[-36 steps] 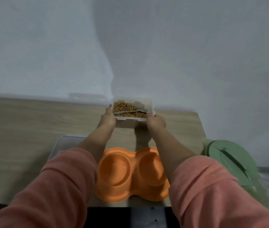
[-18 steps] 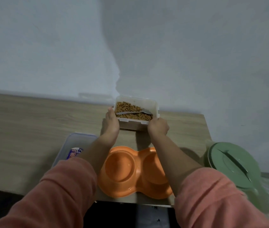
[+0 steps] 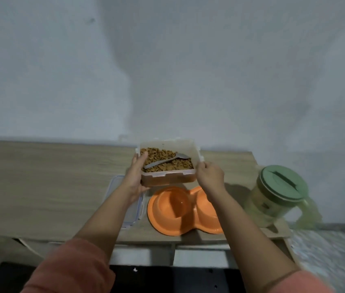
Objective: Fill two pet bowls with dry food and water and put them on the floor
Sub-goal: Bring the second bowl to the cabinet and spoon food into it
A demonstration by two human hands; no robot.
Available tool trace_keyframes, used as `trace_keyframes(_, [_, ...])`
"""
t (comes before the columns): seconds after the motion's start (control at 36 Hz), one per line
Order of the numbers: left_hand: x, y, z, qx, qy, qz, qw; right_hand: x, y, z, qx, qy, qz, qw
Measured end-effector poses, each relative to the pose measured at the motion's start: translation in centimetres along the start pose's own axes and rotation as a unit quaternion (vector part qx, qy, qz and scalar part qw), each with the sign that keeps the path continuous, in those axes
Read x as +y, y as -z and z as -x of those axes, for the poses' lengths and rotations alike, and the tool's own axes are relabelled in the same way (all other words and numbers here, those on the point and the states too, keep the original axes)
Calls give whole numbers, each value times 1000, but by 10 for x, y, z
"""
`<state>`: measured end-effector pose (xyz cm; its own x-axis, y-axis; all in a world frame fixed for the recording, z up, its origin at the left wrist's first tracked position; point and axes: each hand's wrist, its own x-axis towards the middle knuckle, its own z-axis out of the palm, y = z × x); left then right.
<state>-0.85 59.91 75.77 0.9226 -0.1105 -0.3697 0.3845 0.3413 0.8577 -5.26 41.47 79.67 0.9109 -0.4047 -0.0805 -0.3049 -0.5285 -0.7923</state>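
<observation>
Lifted since a second ago, the food container [image 3: 167, 163] now hangs above the desk [image 3: 40, 187], over the orange double bowl [image 3: 185, 210]. Left hand [image 3: 134, 178] grips its left side, fingers wrapped underneath; right hand [image 3: 209, 176] clasps its right edge. A spoon [image 3: 165, 162] lies on the kibble; a green-lidded jug [image 3: 277, 193] stands right.

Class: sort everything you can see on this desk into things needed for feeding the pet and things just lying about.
Needed:
clear plastic tub of dry kibble, held in both hands
grey spoon in it
orange plastic double bowl
green-lidded translucent jug

Lying about:
clear clip-lock lid on the wooden desk
</observation>
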Motion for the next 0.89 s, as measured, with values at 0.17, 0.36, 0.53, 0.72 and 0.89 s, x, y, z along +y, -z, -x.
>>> trace_keyframes(0.17, [-7, 25, 24, 1, -23, 19, 1000, -16, 4, 32, 20, 19, -12, 1000])
trace_keyframes(0.36, [-8, 39, 48, -18, -48, -34, 998, -55, -1, 57, 32, 235, 188, 953])
trace_keyframes(0.53, [-7, 45, 67, -26, -47, -72, 996, -73, -25, 66, -91, 263, 259, 925])
trace_keyframes(0.72, [-1, 50, 84, -39, -68, -80, 994, -74, -44, 77, -148, 289, 293, 899])
trace_keyframes(0.89, [1, 55, 93, -33, -60, -86, 994, -70, -51, 80, -142, 291, 300, 897])
